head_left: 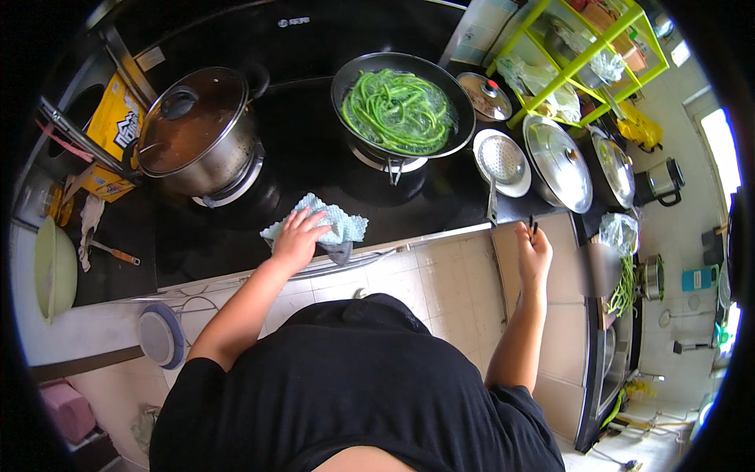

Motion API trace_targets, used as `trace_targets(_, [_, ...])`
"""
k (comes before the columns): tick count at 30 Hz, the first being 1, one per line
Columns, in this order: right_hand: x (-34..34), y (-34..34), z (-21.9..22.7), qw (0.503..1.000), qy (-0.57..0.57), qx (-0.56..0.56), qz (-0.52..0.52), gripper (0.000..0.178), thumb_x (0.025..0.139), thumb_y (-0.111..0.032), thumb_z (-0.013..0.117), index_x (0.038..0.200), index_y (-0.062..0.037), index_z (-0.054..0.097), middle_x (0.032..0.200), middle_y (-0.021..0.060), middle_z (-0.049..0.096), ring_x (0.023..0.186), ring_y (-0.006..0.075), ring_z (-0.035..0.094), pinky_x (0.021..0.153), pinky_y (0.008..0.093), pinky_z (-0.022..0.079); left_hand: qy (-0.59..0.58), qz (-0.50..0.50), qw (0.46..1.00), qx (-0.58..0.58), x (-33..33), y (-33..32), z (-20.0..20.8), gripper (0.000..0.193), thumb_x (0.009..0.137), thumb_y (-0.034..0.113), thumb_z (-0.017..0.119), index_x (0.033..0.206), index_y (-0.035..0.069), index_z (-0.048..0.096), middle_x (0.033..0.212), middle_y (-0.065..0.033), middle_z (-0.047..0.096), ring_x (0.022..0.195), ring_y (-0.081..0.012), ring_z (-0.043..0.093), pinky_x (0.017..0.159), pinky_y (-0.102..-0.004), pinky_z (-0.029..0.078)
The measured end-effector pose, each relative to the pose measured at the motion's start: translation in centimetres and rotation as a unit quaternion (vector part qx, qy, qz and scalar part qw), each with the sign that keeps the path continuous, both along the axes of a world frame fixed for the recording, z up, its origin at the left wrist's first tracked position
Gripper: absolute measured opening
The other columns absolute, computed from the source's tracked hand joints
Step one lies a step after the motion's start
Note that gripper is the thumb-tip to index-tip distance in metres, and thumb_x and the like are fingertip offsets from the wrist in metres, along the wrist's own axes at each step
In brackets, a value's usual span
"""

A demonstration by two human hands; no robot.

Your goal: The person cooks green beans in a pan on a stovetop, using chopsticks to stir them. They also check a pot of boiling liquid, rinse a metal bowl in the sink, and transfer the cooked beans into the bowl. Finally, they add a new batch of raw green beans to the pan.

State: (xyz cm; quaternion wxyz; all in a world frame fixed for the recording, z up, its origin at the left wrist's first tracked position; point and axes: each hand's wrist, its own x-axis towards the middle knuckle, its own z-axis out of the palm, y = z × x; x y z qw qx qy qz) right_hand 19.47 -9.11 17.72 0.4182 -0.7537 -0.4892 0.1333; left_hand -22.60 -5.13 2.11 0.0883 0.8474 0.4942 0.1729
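Observation:
On the front edge of the black stove top, my left hand [296, 238] presses its bent fingers into a bunched pale-blue cloth [344, 226], part of which hangs over the edge. My right hand [535, 250] is closed in the air before the counter's right part. Two dark tips stick up from its fist, apparently a pair of chopsticks [533, 226] seen nearly end-on. Beyond the hands, a black frying pan [465, 106] on the right burner holds long green beans [397, 110] in bubbling liquid. A steel pot [206, 175] with a glass lid stands on the left burner.
A skimmer [502, 157] rests on a white dish by the pan, its handle reaching the counter edge. Lidded pans [557, 164] and a green rack [550, 75] stand at right. A green basin [53, 271] and an orange-handled tool [116, 252] are at left.

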Motion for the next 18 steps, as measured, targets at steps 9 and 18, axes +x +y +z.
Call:
trace_targets(9, [0.6,4.0,2.1,0.983,-0.135,0.117,0.035,0.028,0.081,-0.019,0.065,0.067,-0.0002,0.051,0.05,0.0001,0.034,0.049,0.008,0.028,0.042,0.0279,0.025,-0.113,0.078,0.987,0.087,-5.2,-1.7,12.5,0.037,0.075,0.015,0.065,0.11,0.007,0.058,0.129,-0.0111,0.046,0.122,-0.0303,0.04,0.099,-0.0402,0.035])
trace_targets(18, [2.8,9.2,-2.2,0.992,0.042,-0.1,0.067,0.052,0.082,-0.037,0.061,0.112,0.0015,0.044,0.071,0.0112,0.056,0.046,0.0172,0.055,0.038,0.0274,0.043,-0.083,0.26,0.944,0.184,-13.0,1.3,21.7,0.025,0.083,0.011,0.056,0.107,0.004,0.059,0.116,-0.0095,0.056,0.107,-0.0246,0.053,0.09,-0.0337,0.042])
